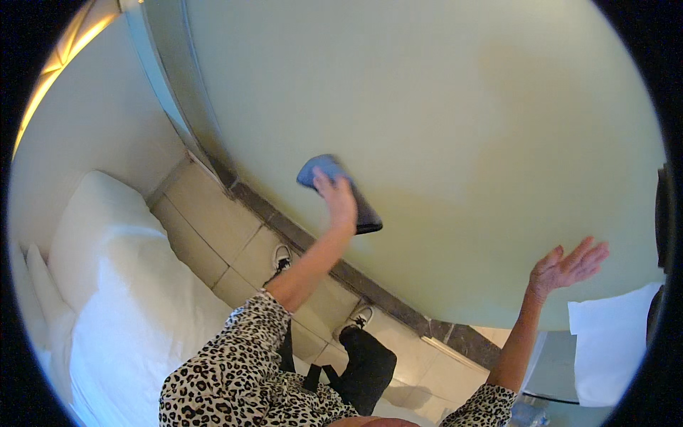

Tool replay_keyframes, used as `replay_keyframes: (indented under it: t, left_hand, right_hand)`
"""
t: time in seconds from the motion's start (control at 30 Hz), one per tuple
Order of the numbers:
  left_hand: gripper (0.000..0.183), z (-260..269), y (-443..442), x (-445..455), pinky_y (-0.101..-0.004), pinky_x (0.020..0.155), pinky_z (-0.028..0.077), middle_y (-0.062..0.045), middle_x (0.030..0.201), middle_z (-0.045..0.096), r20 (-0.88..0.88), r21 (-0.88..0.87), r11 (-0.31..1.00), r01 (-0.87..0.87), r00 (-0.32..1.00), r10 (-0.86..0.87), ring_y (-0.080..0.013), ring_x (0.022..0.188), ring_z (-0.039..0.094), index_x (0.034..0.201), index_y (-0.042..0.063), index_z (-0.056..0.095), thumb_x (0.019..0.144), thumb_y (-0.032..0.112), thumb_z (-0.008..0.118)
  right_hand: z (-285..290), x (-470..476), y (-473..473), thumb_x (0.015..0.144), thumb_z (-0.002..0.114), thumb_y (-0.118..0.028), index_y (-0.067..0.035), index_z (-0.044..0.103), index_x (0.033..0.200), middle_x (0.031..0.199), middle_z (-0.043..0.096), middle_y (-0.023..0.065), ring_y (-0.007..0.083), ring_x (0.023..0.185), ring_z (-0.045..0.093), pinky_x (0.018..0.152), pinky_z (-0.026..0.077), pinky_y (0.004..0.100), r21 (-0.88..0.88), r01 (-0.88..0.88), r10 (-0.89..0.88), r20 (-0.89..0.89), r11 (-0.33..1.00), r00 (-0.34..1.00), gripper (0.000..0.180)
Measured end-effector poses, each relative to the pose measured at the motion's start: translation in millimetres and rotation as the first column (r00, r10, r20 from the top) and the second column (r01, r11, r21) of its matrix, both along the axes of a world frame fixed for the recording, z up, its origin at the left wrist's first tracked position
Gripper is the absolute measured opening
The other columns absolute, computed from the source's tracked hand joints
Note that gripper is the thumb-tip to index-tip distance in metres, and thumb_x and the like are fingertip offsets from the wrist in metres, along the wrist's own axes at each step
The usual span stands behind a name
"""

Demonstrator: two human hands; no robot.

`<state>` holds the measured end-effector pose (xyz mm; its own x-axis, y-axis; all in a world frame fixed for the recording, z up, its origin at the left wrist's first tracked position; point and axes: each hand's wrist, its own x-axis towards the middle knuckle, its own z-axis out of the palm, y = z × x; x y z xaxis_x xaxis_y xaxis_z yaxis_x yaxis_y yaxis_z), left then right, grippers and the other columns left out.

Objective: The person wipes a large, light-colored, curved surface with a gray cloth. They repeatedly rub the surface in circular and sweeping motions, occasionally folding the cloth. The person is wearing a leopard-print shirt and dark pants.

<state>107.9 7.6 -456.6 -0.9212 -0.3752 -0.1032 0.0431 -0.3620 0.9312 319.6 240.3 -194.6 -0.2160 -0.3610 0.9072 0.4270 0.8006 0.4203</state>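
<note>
A blue-grey cloth pad [366, 211], dark along its lower edge, lies flat against a pale green wall panel [427, 107]. My left hand [339, 200] is spread over the pad and holds it to that surface; the fingers are slightly blurred. Off to the right, my right hand [568, 267] is raised in front of the panel with its fingers apart and nothing in it. Whether its fingertips touch the panel I cannot tell.
A bed with white bedding [133, 299] stands on the left. Dark stone skirting [384, 301] runs along the foot of the panel, above a tiled floor [213, 235]. At the lower right hangs a white sheet or towel [611, 347]. Dark objects [661, 219] sit at the right rim.
</note>
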Motion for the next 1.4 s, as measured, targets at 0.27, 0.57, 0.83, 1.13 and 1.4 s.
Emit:
replay_keyframes:
  t: [0.27,0.57,0.83,1.13,1.4]
  left_hand:
    - [0.074,277,10,33,-0.0675,0.098,0.021,-0.013,0.148,0.03,-0.846,-0.483,0.566,-0.668,0.188,-0.5,-0.0382,0.136,0.024,0.131,0.03,0.049,0.064,0.048,0.073]
    - [0.07,427,-48,-60,-0.0578,0.11,0.011,-0.013,0.154,0.013,-0.932,-0.264,0.313,-0.912,0.158,-0.325,-0.0316,0.142,0.01,0.147,0.017,0.021,0.09,0.049,0.047]
    - [0.067,397,-188,-224,-0.0534,0.11,0.014,-0.014,0.153,0.019,-0.868,-0.36,0.489,-0.794,0.477,0.136,-0.0303,0.141,0.016,0.147,0.012,0.022,0.093,0.048,0.038]
    - [0.062,170,-227,-244,-0.0444,0.11,0.02,-0.018,0.151,0.02,-0.673,-0.453,0.621,-0.639,0.702,0.232,-0.0381,0.138,0.018,0.146,0.008,0.025,0.095,0.044,0.031]
    - [0.068,233,-100,-123,-0.0601,0.104,0.018,-0.02,0.152,0.018,-0.805,-0.399,0.571,-0.717,0.572,0.156,-0.0386,0.14,0.016,0.144,0.011,0.031,0.085,0.037,0.049]
  right_hand:
    - [-9,-17,-5,0.098,0.032,-0.035,-0.01,0.037,0.141,0.149,0.028,0.0191,0.0382,0.139,0.024,0.112,0.01,0.0528,-0.048,-0.017,0.017,0.014,0.999,1.0,0.05]
    - [-12,-10,12,0.098,0.034,-0.035,-0.01,0.036,0.142,0.149,0.028,0.0178,0.0379,0.139,0.023,0.111,0.013,0.0534,-0.011,0.024,-0.024,0.028,1.0,0.999,0.051]
    - [-11,3,26,0.098,0.031,-0.038,-0.008,0.035,0.142,0.149,0.027,0.0189,0.0386,0.138,0.024,0.11,0.016,0.0532,0.021,0.025,-0.026,0.031,0.999,0.999,0.053]
    - [-2,7,26,0.097,0.031,-0.035,-0.005,0.035,0.141,0.149,0.026,0.0205,0.0395,0.138,0.023,0.111,0.014,0.0524,0.027,0.025,-0.026,0.04,0.999,0.999,0.054]
    - [-4,-3,19,0.095,0.036,-0.033,-0.009,0.034,0.143,0.15,0.025,0.0204,0.0392,0.14,0.021,0.112,0.01,0.0532,-0.039,0.016,-0.015,0.027,0.999,1.0,0.053]
